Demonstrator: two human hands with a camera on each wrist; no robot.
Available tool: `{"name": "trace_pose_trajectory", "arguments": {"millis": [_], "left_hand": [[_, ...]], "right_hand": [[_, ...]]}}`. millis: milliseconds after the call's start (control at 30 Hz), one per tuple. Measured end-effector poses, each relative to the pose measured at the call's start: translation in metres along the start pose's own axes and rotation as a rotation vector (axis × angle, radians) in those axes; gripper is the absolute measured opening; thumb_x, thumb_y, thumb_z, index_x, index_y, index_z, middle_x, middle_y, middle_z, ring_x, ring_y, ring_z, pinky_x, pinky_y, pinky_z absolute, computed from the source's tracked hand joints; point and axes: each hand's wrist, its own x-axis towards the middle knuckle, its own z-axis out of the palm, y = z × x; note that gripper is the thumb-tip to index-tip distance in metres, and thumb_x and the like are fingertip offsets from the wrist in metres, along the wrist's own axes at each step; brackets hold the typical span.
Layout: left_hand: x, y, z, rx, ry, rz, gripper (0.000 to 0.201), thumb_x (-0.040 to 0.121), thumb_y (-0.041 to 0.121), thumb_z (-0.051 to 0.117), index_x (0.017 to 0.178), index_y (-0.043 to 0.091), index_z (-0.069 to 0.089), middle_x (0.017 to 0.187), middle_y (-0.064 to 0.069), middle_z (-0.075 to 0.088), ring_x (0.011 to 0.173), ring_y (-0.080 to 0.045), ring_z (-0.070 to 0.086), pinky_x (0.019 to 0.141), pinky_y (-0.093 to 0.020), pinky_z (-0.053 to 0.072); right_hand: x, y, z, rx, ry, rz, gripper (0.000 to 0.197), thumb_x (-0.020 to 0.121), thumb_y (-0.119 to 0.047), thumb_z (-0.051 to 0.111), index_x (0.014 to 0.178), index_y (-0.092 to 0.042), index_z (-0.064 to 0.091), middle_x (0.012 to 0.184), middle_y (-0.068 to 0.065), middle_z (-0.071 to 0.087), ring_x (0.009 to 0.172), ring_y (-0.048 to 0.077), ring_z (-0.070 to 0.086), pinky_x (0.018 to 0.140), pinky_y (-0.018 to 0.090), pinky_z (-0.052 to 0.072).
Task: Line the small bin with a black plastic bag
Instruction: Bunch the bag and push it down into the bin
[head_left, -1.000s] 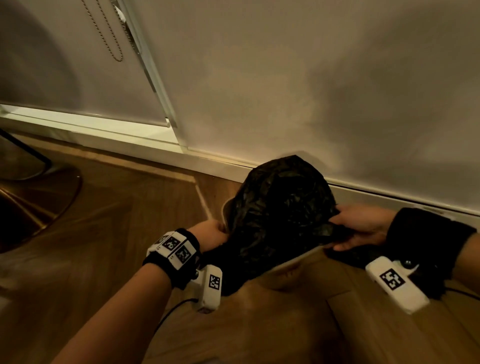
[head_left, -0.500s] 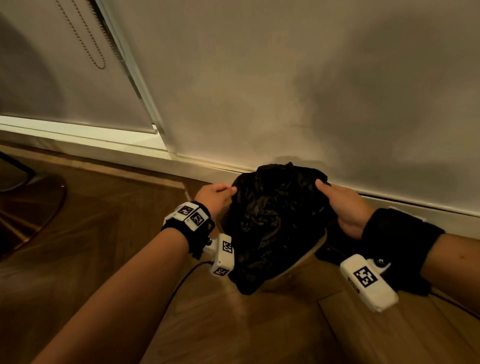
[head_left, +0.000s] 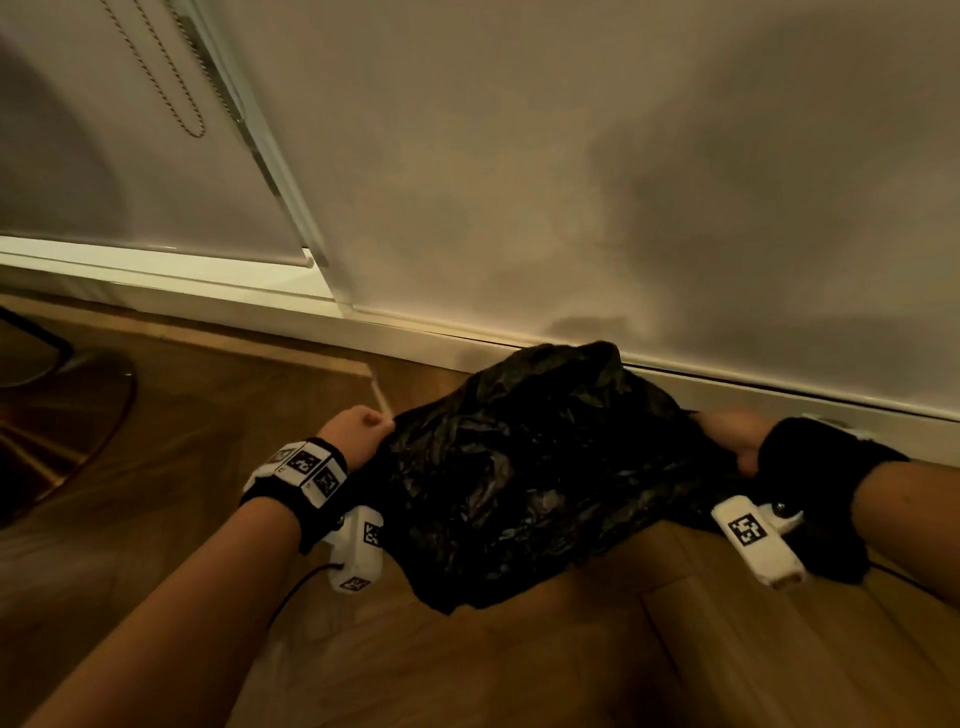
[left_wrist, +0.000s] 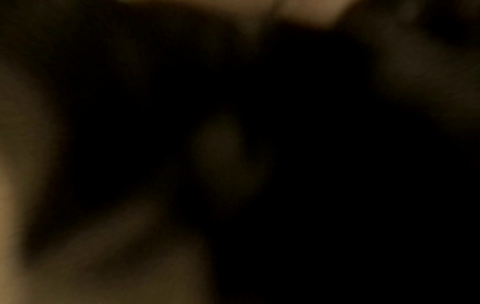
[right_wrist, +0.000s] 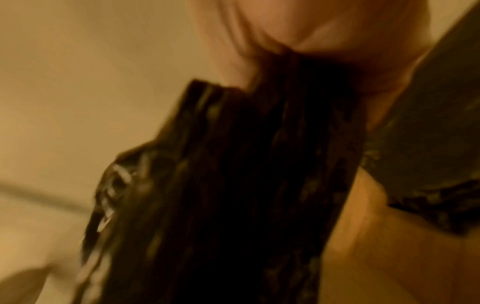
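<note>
You are handling a black plastic bag (head_left: 524, 467): thin, light, limp and slippery, likely to slide unless you take it by the hem. It is draped over the floor spot below the skirting board (head_left: 779, 400); the bin itself is hidden. Your left hand (head_left: 358, 431) pinches its left edge, your right hand (head_left: 737, 436) its right, so the bag spans between both grips.
</note>
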Motion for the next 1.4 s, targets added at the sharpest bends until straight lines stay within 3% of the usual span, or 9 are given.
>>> {"name": "trace_pose_trajectory", "arguments": {"millis": [167, 300, 433, 567, 733, 867, 1000, 1167, 1400], "left_hand": [[-0.039, 0.036, -0.03, -0.224, 0.329, 0.327, 0.025, 0.093, 0.031, 0.056, 0.115, 0.021, 0.061, 0.113, 0.002, 0.059, 0.103, -0.012, 0.056, 0.087, -0.024, 0.041], [-0.072, 0.058, -0.01, -0.13, -0.01, 0.569, 0.052, 0.081, 0.053, 0.062, 0.13, 0.037, 0.052, 0.134, 0.009, 0.05, 0.123, -0.002, 0.045, 0.103, -0.021, 0.033], [-0.057, 0.049, 0.048, 0.228, -0.322, 0.441, 0.089, 0.076, 0.06, 0.064, 0.147, 0.046, 0.013, 0.16, 0.004, 0.005, 0.148, -0.017, 0.006, 0.12, -0.039, 0.016], [-0.042, 0.05, 0.062, 0.248, -0.297, 0.395, 0.094, 0.076, 0.065, 0.06, 0.148, 0.045, 0.004, 0.161, 0.002, 0.003, 0.148, -0.02, 0.004, 0.118, -0.052, 0.013], [-0.04, 0.051, 0.053, 0.236, -0.339, 0.37, 0.084, 0.086, 0.053, 0.057, 0.15, 0.041, 0.004, 0.161, 0.003, 0.006, 0.147, -0.018, 0.011, 0.118, -0.055, 0.0], [-0.038, 0.044, 0.054, 0.233, -0.292, 0.332, 0.087, 0.078, 0.063, 0.058, 0.149, 0.044, 0.01, 0.159, 0.004, 0.015, 0.147, -0.018, 0.014, 0.117, -0.056, 0.001], [-0.051, 0.049, 0.036, -0.045, -0.222, 0.344, 0.07, 0.079, 0.056, 0.064, 0.141, 0.04, 0.036, 0.144, 0.01, 0.043, 0.135, -0.012, 0.039, 0.113, -0.035, 0.029], [-0.069, 0.037, 0.0, -0.179, 0.036, 0.362, 0.05, 0.069, 0.058, 0.068, 0.112, 0.034, 0.06, 0.115, 0.012, 0.063, 0.109, -0.005, 0.057, 0.098, -0.03, 0.046], [-0.064, 0.019, 0.017, 0.158, -0.225, 0.246, 0.054, 0.08, 0.038, 0.071, 0.127, 0.036, 0.045, 0.125, 0.003, 0.059, 0.112, -0.018, 0.058, 0.094, -0.034, 0.049]], "right_hand": [[-0.031, -0.034, 0.01, -0.433, 0.646, -0.78, 0.052, 0.087, -0.043, 0.058, 0.13, -0.017, 0.048, 0.13, 0.016, 0.049, 0.116, 0.032, 0.05, 0.099, 0.044, 0.042], [-0.084, -0.028, 0.045, -0.85, 0.269, -1.389, 0.05, 0.087, -0.061, 0.048, 0.128, -0.032, 0.052, 0.128, -0.002, 0.052, 0.121, 0.018, 0.047, 0.102, 0.043, 0.037], [-0.06, 0.013, 0.066, -1.615, -0.261, -1.064, 0.076, 0.078, -0.066, 0.056, 0.145, -0.046, 0.024, 0.149, -0.011, 0.036, 0.135, 0.011, 0.033, 0.112, 0.037, 0.024], [-0.043, 0.021, 0.051, -1.284, -0.363, -1.15, 0.046, 0.08, -0.014, 0.058, 0.124, -0.028, 0.064, 0.13, -0.008, 0.062, 0.122, 0.008, 0.053, 0.108, 0.04, 0.035], [-0.053, 0.016, 0.013, -0.994, -0.195, -1.418, 0.029, 0.099, -0.033, 0.041, 0.114, -0.03, 0.065, 0.112, -0.012, 0.069, 0.107, 0.002, 0.056, 0.094, 0.02, 0.039], [-0.047, 0.036, -0.011, -1.505, -0.17, -1.268, 0.039, 0.084, -0.025, 0.053, 0.119, -0.043, 0.049, 0.106, -0.012, 0.067, 0.096, 0.006, 0.061, 0.088, 0.022, 0.042], [-0.062, 0.036, -0.009, -1.434, -0.224, -1.172, 0.05, 0.085, -0.071, 0.044, 0.119, -0.038, 0.058, 0.109, -0.015, 0.063, 0.097, 0.004, 0.059, 0.092, 0.02, 0.04], [-0.076, 0.001, 0.015, -1.276, -0.065, -1.442, 0.044, 0.085, -0.063, 0.055, 0.118, -0.034, 0.059, 0.112, -0.008, 0.059, 0.102, 0.013, 0.057, 0.087, 0.027, 0.042], [-0.04, 0.022, 0.058, -1.826, -0.237, -1.115, 0.062, 0.093, -0.046, 0.044, 0.149, -0.041, 0.018, 0.147, 0.0, 0.04, 0.122, 0.024, 0.049, 0.101, 0.037, 0.031]]}}
